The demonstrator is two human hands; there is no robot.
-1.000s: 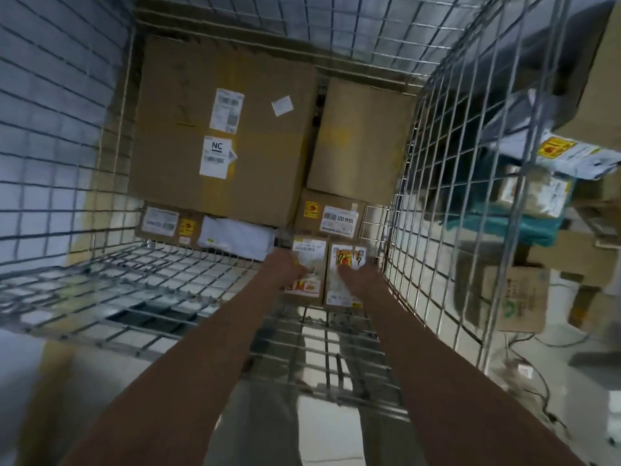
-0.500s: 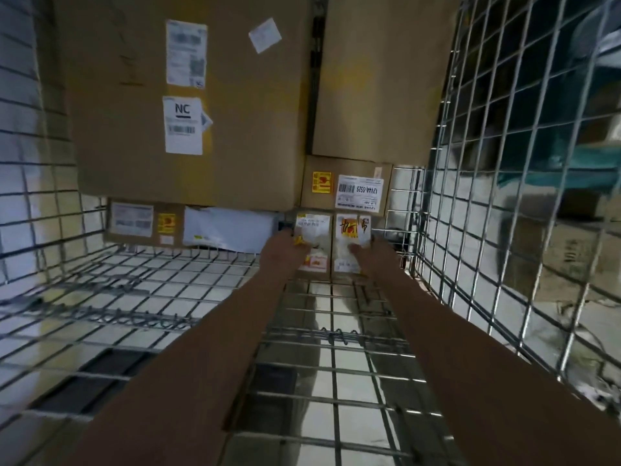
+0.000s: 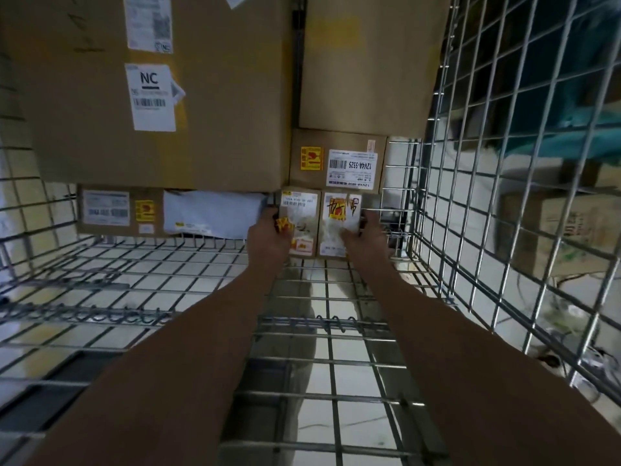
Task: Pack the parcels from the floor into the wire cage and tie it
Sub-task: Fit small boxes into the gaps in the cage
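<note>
Two small parcels (image 3: 321, 223) stand side by side beneath the labelled box (image 3: 337, 161). Left hand (image 3: 268, 235) and right hand (image 3: 364, 233) each grip an outer edge. Judged light, rigid cardboard; side grasp suits.

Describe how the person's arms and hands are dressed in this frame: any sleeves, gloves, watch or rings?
Both forearms are bare along the whole length that shows, with no sleeve edge in view. The left hand and right hand wear no gloves. No watch, band or bracelet shows at either wrist. The fingers are too small and blurred to rule out a ring.
</note>
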